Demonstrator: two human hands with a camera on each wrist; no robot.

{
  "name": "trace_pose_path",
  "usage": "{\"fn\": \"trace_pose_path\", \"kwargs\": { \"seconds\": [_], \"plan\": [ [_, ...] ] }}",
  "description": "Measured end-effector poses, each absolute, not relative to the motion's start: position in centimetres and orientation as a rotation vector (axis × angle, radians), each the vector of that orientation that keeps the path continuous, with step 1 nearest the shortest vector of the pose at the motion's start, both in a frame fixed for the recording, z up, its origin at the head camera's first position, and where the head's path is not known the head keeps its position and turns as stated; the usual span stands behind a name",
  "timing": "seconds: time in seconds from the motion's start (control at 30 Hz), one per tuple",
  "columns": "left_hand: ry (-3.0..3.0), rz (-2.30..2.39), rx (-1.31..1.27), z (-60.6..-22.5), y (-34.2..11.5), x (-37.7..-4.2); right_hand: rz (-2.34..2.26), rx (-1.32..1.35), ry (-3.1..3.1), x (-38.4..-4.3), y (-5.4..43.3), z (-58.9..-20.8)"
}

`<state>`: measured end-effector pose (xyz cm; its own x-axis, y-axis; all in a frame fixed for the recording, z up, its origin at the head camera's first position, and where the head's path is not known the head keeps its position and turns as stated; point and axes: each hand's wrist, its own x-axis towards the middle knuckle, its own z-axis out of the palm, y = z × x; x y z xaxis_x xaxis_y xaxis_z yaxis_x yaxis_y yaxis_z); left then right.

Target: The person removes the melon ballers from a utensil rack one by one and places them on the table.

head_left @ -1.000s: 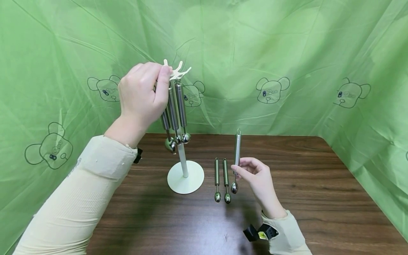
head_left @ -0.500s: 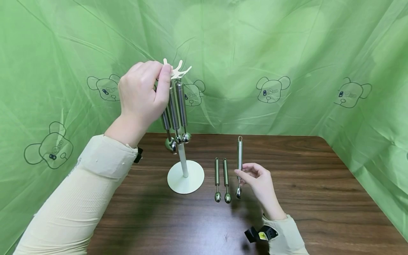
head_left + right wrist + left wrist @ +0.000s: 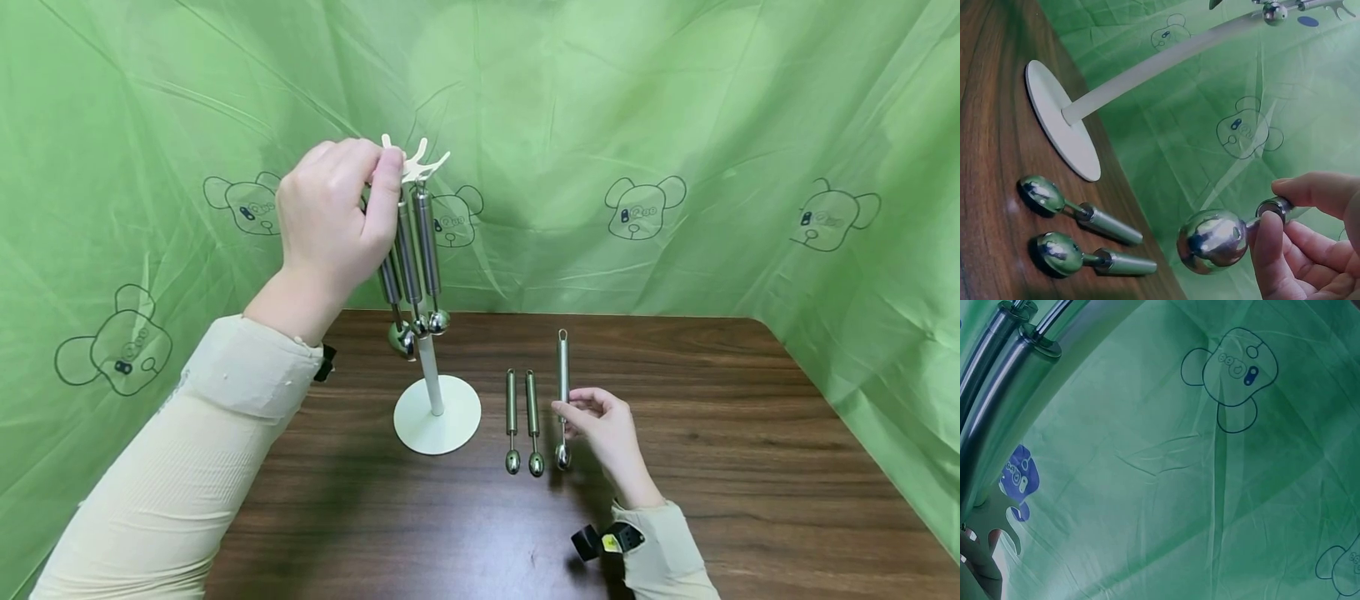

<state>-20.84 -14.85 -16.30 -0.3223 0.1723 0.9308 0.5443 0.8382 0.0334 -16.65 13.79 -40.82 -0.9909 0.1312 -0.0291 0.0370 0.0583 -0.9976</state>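
Note:
My right hand [image 3: 603,433] pinches a steel melon baller [image 3: 563,367] near the lower end of its handle. Its round, shiny bowl [image 3: 1212,241] points down, with the looped handle end up. Left of it, two similar melon ballers [image 3: 512,404] [image 3: 532,404] lie side by side on the table. My left hand [image 3: 333,212] grips the hooked top of a white utensil stand [image 3: 437,433], thumb against a hook [image 3: 420,167]. Several steel utensils [image 3: 426,242] with round heads hang from the hooks, partly hidden behind that hand. In the left wrist view, fingers [image 3: 982,569] show at the hooks.
The dark wood table [image 3: 712,433] runs back to a green cloth [image 3: 547,108] printed with bear faces, which also encloses both sides. The stand's round base is left of the lying melon ballers.
My right hand has come down and slightly right with the melon baller, lowering it closer to the table beside the other two. My left hand stays at the stand's top.

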Motion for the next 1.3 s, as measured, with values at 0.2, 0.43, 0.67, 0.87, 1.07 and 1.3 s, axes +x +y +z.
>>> {"fn": "trace_pose_path", "kwargs": {
  "seconds": [0.2,0.43,0.67,0.87,1.07,1.3],
  "plan": [
    [-1.884,-0.435,-0.536,-16.4,-14.9,-20.8,2.083,-0.200,-2.251,-17.1,13.9,-41.6],
    [-1.871,-0.452,-0.520,-16.3,-14.8,-20.8,2.047,-0.226,-2.289,-17.6,14.2,-42.2],
    [-1.870,-0.449,-0.514,-16.2,-14.7,-20.8,2.024,-0.246,-2.344,-18.1,14.4,-43.5],
    [-1.867,-0.460,-0.513,-16.3,-14.6,-20.7,1.984,-0.282,-2.400,-18.4,14.5,-44.6],
    [-1.861,-0.471,-0.511,-16.3,-14.5,-20.6,1.979,-0.292,-2.431,-18.5,14.6,-45.2],
    [-1.869,-0.466,-0.511,-16.5,-14.5,-20.7,1.915,-0.326,-2.491,-18.4,14.8,-45.7]
  ]
}}
